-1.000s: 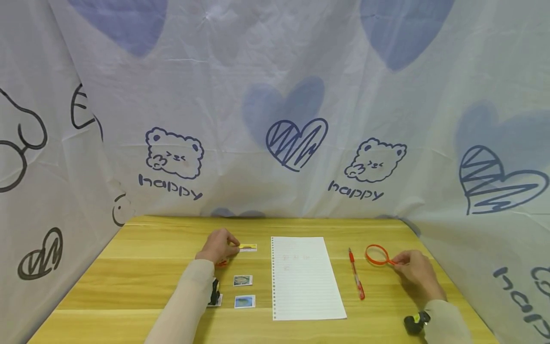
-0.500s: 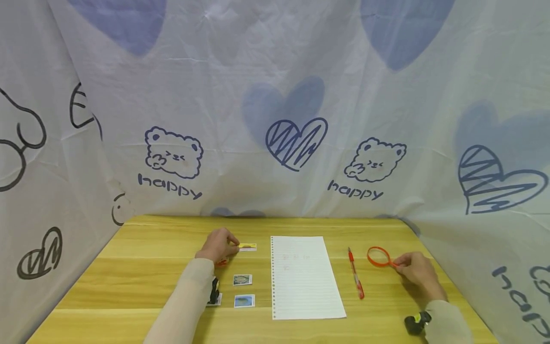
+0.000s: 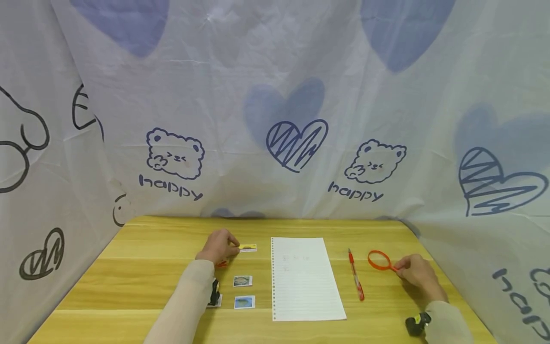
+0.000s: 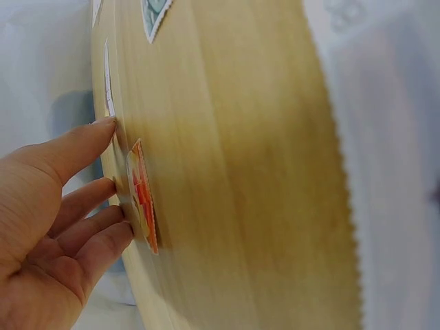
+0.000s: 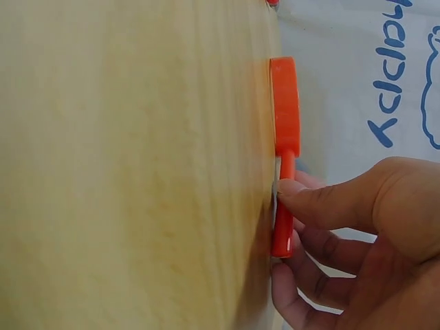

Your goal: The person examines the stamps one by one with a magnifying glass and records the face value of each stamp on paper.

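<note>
In the head view my left hand (image 3: 218, 246) rests at the left edge of a yellow stamp (image 3: 248, 248), its fingertips touching or very near it. The left wrist view shows the thumb and the loosely bent fingers (image 4: 103, 242) apart. Beside them lies a red-and-orange stamp (image 4: 142, 199), mostly hidden by the hand in the head view. At the right, my right hand (image 3: 417, 273) pinches the handle of a red magnifying glass (image 5: 285, 103) between thumb and fingers. Its ring lies low at the tabletop; whether it touches the wood is unclear.
Lined paper (image 3: 305, 291) with faint red writing lies mid-table. A red pen (image 3: 356, 274) lies between it and the magnifying glass. A green-grey stamp (image 3: 242, 281) and a blue stamp (image 3: 245, 302) lie left of the paper. Another is partly hidden by my left wrist. A printed curtain surrounds the table.
The magnifying glass has shifted slightly rightward and toward me in my right hand. My left hand stays at the yellow stamp.
</note>
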